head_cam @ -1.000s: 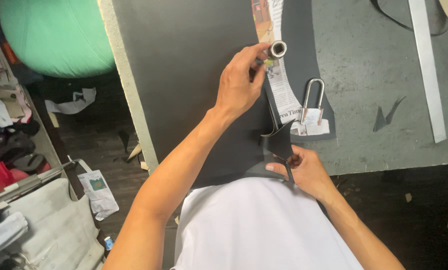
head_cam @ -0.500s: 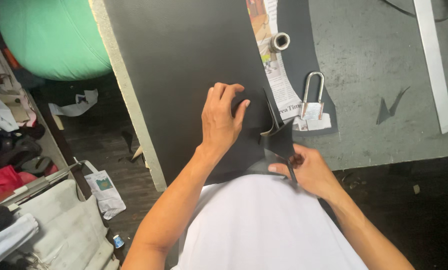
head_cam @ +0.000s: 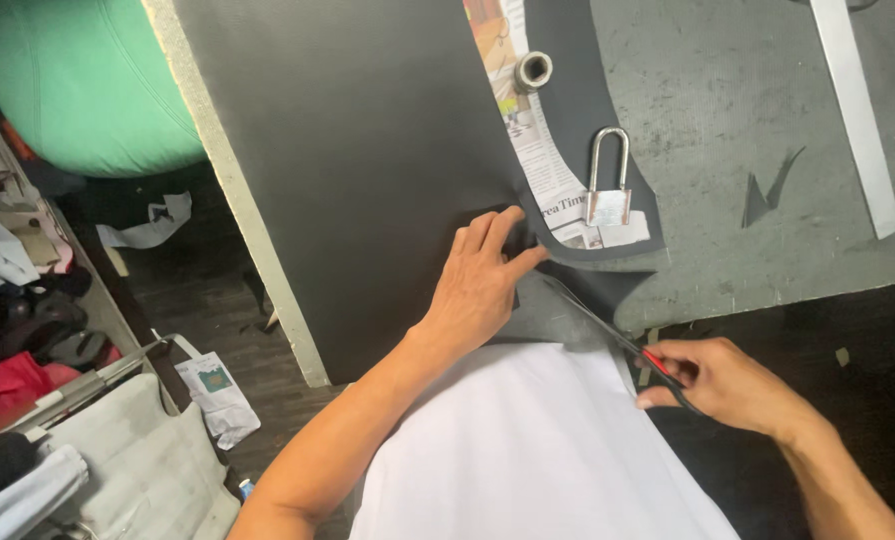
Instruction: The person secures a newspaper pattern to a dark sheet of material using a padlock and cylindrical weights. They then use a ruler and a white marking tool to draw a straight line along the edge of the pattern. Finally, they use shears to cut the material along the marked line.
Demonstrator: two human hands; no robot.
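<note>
Beside the padlock (head_cam: pixel 607 180), your left hand (head_cam: pixel 477 285) presses open fingers on matte black sheet (head_cam: pixel 367 150); right hand (head_cam: pixel 732 385) grips scissors (head_cam: pixel 607 330)

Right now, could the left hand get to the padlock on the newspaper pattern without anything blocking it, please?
Probably yes. The left hand lies flat on the black sheet, and the padlock sits just beyond its fingertips with only flat newspaper pattern between.

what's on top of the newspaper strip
A padlock sits on the newspaper strip near its lower end, and a short metal tube stands higher up. The strip lies on the black sheet. Whatever the weights cover on the paper cannot be seen.
</note>
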